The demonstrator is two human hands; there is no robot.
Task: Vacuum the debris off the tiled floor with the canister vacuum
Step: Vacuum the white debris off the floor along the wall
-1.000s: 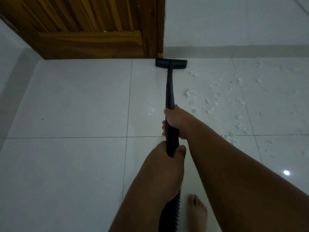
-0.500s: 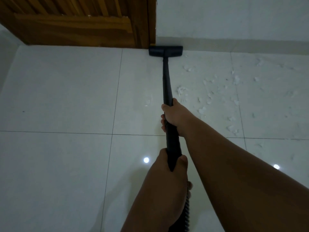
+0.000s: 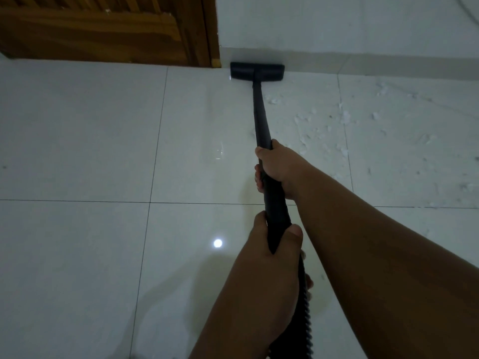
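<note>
1. We have both hands wrapped around the black vacuum wand (image 3: 260,120). Our right hand (image 3: 278,167) is closed on the tube higher up its length, and our left hand (image 3: 269,257) is closed around the lower end, where the rigid tube meets the ribbed hose (image 3: 303,317).

2. We judge the wand to be stiff and light. It should answer directly to a push or pull, and the smooth plastic calls for a full wrap of the fingers, not a pinch. The hose behind our left hand looks flexible, so it will trail and tug rather than steer.

3. We think the present holds are well placed. The forward hand guides the aim and the rear hand supplies the thrust.

4. The floor head (image 3: 257,71) lies well ahead of our right hand, flat on the tiled floor (image 3: 77,138). It sits against the base of the white wall (image 3: 337,27), just beside the wooden door frame (image 3: 207,29).

5. The debris (image 3: 321,130), pale scraps that look light and easily scattered, lies ahead and to the right of our right hand. It is beside the wand, not under the head, so that patch is not yet cleaned.

6. The canister itself is out of view.
</note>
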